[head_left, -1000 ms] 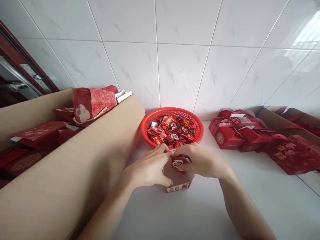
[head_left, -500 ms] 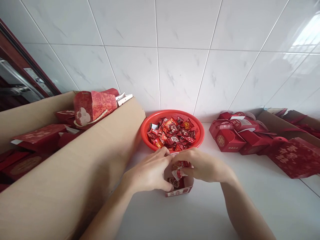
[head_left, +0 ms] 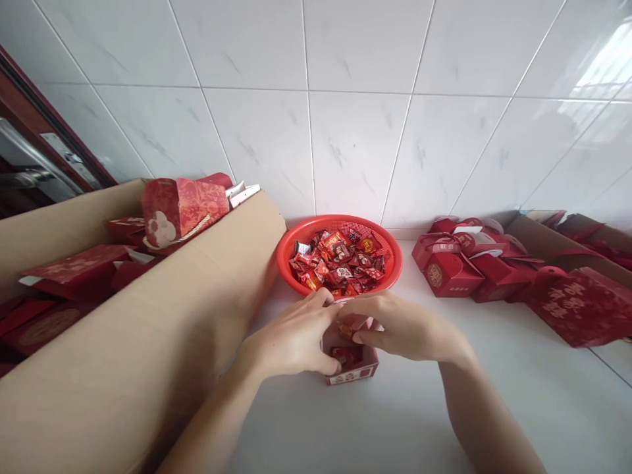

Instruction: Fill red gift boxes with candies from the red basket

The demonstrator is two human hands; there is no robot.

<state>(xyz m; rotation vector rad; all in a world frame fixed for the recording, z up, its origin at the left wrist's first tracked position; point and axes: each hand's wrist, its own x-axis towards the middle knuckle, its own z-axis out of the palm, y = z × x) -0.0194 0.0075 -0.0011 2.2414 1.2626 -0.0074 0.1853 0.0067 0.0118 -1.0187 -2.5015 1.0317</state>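
A small open gift box [head_left: 353,376], red and white outside, stands on the white tabletop. My left hand [head_left: 299,334] is closed on its left side, with the thumb over the near edge. My right hand [head_left: 399,327] reaches over the box from the right, thumb and fingers bent around a red wrapped candy [head_left: 347,330] that is mostly hidden. Another red wrapped candy [head_left: 348,356] lies in the bottom of the box. Just behind both hands is a red plastic basket [head_left: 283,251] holding many wrapped candies [head_left: 340,253].
On the left stands a large cardboard carton [head_left: 217,283] filled with red gift boxes [head_left: 185,209]. Several closed red boxes [head_left: 451,271] are grouped at the right, beside another carton [head_left: 536,240]. A white tiled wall [head_left: 360,151] rises behind the table.
The white-and-red candy under my right hand has dropped from sight, and the dark candy at the box's bottom is now covered by a red one. My left hand keeps its hold.
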